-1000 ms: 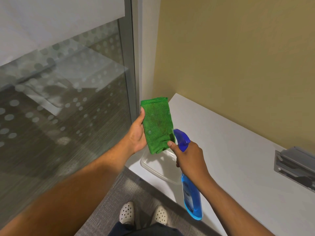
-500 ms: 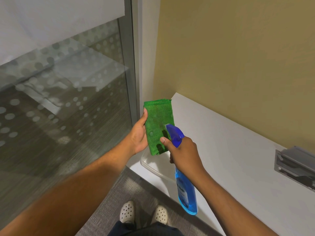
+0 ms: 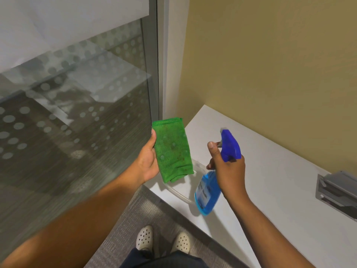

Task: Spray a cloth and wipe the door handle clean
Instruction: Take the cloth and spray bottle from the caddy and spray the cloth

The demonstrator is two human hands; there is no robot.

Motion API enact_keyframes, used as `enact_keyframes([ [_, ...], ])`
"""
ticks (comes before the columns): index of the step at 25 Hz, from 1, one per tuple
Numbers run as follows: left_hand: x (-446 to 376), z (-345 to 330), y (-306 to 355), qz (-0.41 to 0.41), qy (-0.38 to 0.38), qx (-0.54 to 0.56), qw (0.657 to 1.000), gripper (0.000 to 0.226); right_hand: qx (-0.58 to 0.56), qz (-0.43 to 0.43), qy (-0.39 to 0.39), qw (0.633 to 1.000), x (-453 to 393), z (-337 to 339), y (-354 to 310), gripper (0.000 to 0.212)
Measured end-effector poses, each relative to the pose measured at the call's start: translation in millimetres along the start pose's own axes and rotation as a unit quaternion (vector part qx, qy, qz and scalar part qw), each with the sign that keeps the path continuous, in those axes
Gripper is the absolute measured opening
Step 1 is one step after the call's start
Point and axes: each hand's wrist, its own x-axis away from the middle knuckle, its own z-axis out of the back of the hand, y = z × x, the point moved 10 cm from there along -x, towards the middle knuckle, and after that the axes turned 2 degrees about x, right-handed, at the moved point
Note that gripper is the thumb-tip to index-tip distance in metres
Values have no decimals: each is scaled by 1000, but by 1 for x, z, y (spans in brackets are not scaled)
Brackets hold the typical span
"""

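My left hand (image 3: 147, 160) holds a folded green cloth (image 3: 172, 149) upright, thumb on its left edge; small wet spots dot its face. My right hand (image 3: 228, 167) grips a blue spray bottle (image 3: 209, 190) by the neck, forefinger on the trigger below the dark blue nozzle head (image 3: 229, 145). The nozzle is a short gap to the right of the cloth, tilted up. No door handle is in view.
A white counter (image 3: 270, 190) runs along the yellow wall at right, with a clear plastic tray (image 3: 179, 194) at its near corner under the hands. A grey metal fixture (image 3: 338, 188) sits at the right edge. A glass panel with frosted dots (image 3: 67, 113) fills the left.
My right hand has drawn the spray bottle away from the cloth to the right, and a gap has opened between them. The cloth has stayed almost in place.
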Motion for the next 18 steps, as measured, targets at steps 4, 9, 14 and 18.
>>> enact_keyframes([
  [4,15,28,-7,-4,12,22,1000,80,-27,13,14,999,-14,-4,13,16],
  [9,32,48,-17,5,34,46,998,80,-33,7,-30,999,-23,-25,54,27],
  [14,42,59,-25,9,60,54,997,80,-16,13,-82,996,-25,-40,92,28],
  [18,45,58,-28,6,72,52,996,80,-17,9,-97,995,-28,-43,113,29],
])
